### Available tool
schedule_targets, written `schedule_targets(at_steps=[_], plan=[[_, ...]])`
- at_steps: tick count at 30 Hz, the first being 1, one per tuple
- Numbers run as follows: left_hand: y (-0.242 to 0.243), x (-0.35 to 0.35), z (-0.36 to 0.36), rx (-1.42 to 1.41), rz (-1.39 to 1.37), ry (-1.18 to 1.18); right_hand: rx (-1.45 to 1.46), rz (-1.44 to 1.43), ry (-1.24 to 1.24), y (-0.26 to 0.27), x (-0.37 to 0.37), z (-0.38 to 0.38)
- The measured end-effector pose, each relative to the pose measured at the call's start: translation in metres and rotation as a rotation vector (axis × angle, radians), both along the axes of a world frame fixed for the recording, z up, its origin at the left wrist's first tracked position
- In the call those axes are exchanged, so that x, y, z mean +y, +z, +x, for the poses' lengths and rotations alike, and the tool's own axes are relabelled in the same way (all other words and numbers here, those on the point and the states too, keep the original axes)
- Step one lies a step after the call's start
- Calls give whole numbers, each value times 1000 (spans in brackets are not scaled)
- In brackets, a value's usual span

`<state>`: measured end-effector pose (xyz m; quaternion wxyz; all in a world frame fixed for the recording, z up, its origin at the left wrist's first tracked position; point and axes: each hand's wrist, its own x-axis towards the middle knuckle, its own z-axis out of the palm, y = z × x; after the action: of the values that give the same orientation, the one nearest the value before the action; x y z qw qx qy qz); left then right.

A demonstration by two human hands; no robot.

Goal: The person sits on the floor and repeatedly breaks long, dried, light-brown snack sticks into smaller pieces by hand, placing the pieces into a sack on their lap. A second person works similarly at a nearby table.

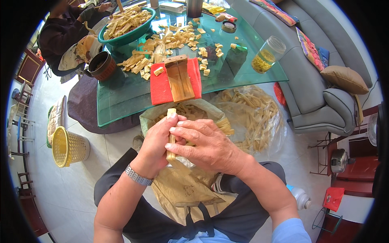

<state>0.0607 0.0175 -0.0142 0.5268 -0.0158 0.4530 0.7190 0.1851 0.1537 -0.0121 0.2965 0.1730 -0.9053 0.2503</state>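
Note:
My left hand grips a long, pale yellow dried fibrous strip, its thumb pressed near the folded top end. From the other side, the fingers of my right hand lie over the same strip, and that hand's thumb is hidden. Below my hands the strip's lower part hangs over a tan paper apron or sack between my knees. Just beyond sits an open woven sack of yellow pieces. At the table's near edge, a wooden block tool with a grooved face rests on a red cloth.
Small folded yellow pieces are scattered over the glass table. A green basin heaped with strips, a dark mug and a clear jar stand there. Plastic-wrapped strips lie right; a yellow basket stands left. Another person sits far left.

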Motion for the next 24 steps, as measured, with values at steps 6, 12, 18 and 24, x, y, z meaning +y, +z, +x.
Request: schedule_targets(at_steps=[6, 12, 18, 24], plan=[[-10, -2, -4, 22, 6, -129, 74, 16, 59, 1, -13, 0], [7, -2, 10, 336, -54, -489, -75, -499, -29, 4, -10, 1], [18, 0, 12, 769, -174, -775, -319, -853, -178, 2, -2, -1], [10, -12, 2, 1137, -124, -750, -504, -801, -254, -18, 1, -7]])
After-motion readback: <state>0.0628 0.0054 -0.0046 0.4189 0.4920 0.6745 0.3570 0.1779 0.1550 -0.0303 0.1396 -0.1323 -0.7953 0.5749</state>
